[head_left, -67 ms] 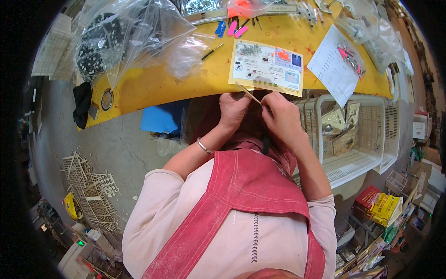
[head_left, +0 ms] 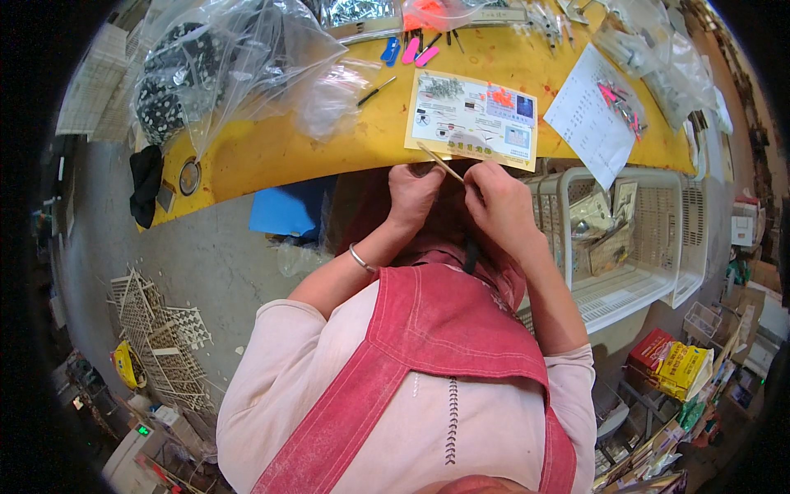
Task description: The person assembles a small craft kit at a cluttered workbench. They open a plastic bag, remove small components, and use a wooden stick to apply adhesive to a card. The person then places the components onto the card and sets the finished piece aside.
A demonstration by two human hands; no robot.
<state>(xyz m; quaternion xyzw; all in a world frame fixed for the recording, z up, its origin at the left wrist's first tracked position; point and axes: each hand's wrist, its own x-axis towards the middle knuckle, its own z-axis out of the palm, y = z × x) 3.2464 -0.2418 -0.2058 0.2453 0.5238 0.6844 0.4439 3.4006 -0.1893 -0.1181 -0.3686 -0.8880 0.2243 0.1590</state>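
My right hand is closed, its fingertips pinching the near end of a thin, tan, stick-like piece. The stick slants up to the left, and its far end lies over the lower edge of a printed card on the yellow table. Just left of it, at the table's front edge, my left hand has its fingers curled together. Whatever it pinches is hidden by the fingers and too small to name. Both hands are close together above my lap, a narrow gap between them.
A white sheet with pink pieces lies on the right. Clear plastic bags cover the far left; blue and pink tabs and a black rod lie nearby. White plastic baskets stand beside my right arm.
The stick has shifted very slightly upward in my right hand, its tilt a little changed. My left hand stays in place.
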